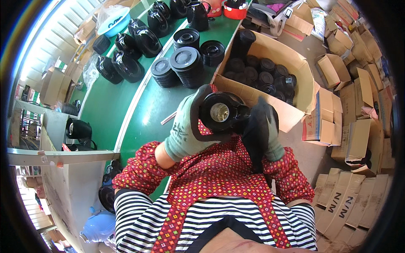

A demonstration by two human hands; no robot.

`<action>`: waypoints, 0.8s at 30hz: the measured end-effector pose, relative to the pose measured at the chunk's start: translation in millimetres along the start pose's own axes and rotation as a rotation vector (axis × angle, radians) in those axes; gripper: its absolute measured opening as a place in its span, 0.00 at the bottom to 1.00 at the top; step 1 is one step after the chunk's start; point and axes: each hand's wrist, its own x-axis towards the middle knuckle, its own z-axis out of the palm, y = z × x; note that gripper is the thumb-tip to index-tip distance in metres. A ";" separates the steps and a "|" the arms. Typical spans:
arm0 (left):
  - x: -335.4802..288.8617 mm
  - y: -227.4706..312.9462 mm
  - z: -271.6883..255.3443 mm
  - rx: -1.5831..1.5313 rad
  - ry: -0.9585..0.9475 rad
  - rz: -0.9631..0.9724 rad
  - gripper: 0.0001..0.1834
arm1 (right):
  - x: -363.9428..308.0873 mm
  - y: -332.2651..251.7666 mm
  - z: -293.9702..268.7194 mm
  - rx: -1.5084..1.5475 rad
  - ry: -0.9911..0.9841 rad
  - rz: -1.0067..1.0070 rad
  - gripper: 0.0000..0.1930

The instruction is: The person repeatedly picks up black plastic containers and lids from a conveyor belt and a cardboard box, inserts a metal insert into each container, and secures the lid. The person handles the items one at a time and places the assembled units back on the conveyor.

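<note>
In front of my chest I hold a glossy black jug (213, 122), its round opening turned up toward me and a shiny, pale inside showing. My left hand (183, 128), in a grey-green glove with dark palm, wraps round the jug's left side. My right hand (266, 133), gloved the same way, is closed at the jug's right side, by its spout or handle; its fingertips are partly hidden. A dark piece (253, 154) hangs below the right hand; whether it is cloth or part of the glove I cannot make out. Beyond the left hand stand stacks of black round lids (184, 61).
Several black jugs (126, 67) stand along the green table (141, 107). An open carton (295, 59) of black cylindrical parts is just beyond my right hand. A blue basin (114, 23) sits at the far left. Cardboard boxes (322, 122) and flattened cartons (350, 198) fill the right side.
</note>
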 end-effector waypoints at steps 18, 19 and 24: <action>-94.8 -163.5 -52.9 0.597 -0.549 -0.707 0.55 | 26.5 2.0 25.2 -0.918 -0.247 -0.037 0.18; -91.3 -169.8 -57.5 0.500 -0.621 -0.756 0.53 | 25.1 -5.2 24.0 -0.886 -0.272 -0.031 0.18; -88.5 -157.8 -50.1 0.105 -0.378 -0.668 0.36 | 27.9 -30.7 -0.7 -0.397 -0.305 0.074 0.19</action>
